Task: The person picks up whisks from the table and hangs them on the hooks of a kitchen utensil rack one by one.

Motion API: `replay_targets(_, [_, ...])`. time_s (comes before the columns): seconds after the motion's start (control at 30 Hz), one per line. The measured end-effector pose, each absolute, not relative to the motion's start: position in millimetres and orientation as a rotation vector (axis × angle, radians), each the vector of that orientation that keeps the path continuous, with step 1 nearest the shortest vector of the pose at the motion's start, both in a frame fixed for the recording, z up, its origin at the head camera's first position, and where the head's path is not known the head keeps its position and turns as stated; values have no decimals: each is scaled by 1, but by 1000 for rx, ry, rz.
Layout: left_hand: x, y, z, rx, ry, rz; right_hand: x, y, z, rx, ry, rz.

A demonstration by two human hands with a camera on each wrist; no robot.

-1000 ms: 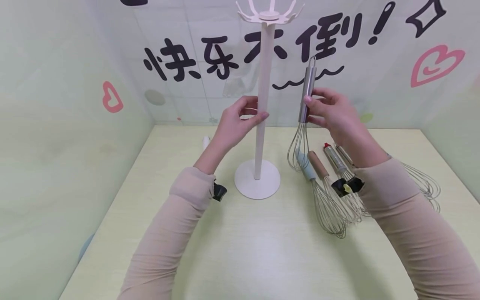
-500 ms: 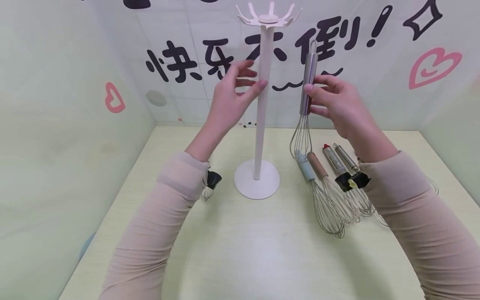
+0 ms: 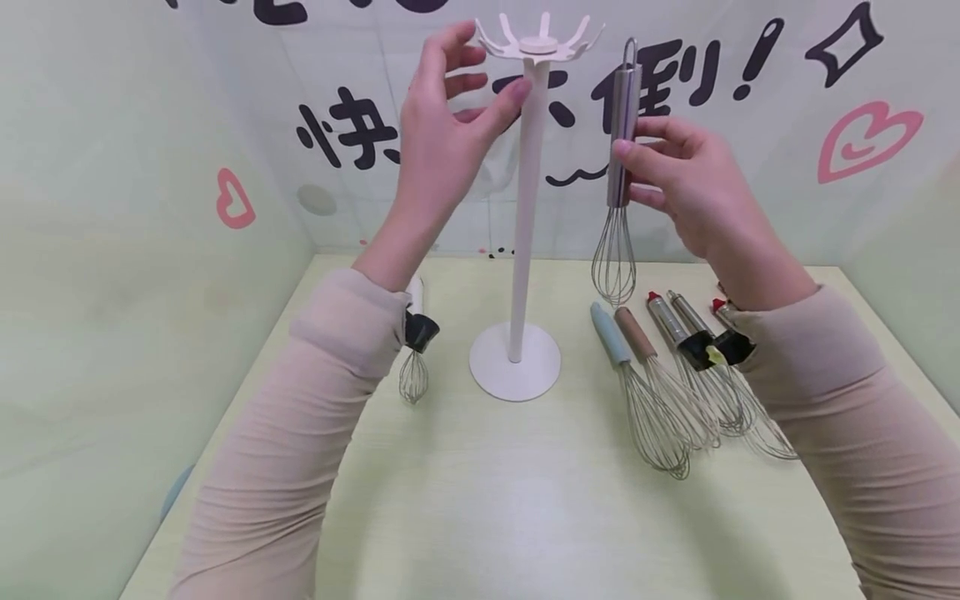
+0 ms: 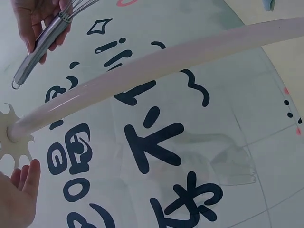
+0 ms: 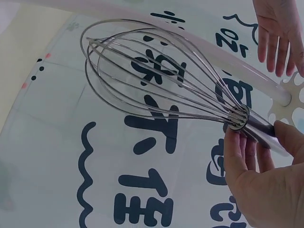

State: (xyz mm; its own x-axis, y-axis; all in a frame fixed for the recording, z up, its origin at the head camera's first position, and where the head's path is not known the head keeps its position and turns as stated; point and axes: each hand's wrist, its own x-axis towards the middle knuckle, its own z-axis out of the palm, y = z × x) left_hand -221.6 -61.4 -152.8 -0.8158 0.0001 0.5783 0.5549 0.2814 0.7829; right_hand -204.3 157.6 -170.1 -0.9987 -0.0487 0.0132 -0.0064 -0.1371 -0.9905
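Note:
My right hand (image 3: 693, 179) pinches the steel handle of a whisk (image 3: 625, 104), fingertips and thumb on opposite sides. The whisk hangs upright in the air, loop up and wires down, to the right of a white stand (image 3: 527, 208). In the right wrist view the wires of this whisk (image 5: 241, 118) spread away from the hand. My left hand (image 3: 442, 137) is raised at the left of the stand's top, fingers apart and holding nothing. Its fingertips are close to the ring of hooks (image 3: 538, 48); whether they touch is unclear. The left wrist view shows straight fingers below the hooks.
Several whisks lie on the table at the right, among them a blue-handled whisk (image 3: 611, 333) and a brown-handled whisk (image 3: 636, 332). A small white-handled whisk (image 3: 414, 379) lies left of the stand's round base (image 3: 514, 383). A printed backdrop (image 3: 352, 208) rises behind.
My left hand has slid up from mid-pole to the hooks. My right hand has lifted the whisk higher and slightly right. The stand stays in place.

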Motion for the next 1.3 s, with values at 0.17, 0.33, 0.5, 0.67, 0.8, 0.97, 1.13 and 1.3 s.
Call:
replay_targets(0.17, [-221, -53, -152, -476, -2075, -1499, -205, 156, -167, -58, 2036, -2372])
replay_targets(0.33, [-224, -48, -154, -437, -2044, -1495, -205, 153, -166, -51, 2050, -2372])
replay_targets(0.5, [-222, -45, -154, -424, -2012, -1524, -205, 150, -166, -76, 2067, -2366])
replay_targets(0.67, [-218, -43, -151, -413, -1969, -1569, -203, 148, -166, -117, 2082, -2376])
replay_targets(0.8, [-219, -42, -152, -432, -1917, -1581, -203, 147, -165, -147, 2081, -2389])
replay_targets(0.97, [-224, -42, -157, -482, -1829, -1586, -202, 146, -165, -184, 2095, -2387])
replay_targets(1.13, [-224, -42, -158, -471, -1786, -1638, -202, 146, -166, -212, 2106, -2391])
replay_targets(1.3, [-224, -40, -157, -463, -1787, -1649, -202, 145, -167, -238, 2117, -2403])
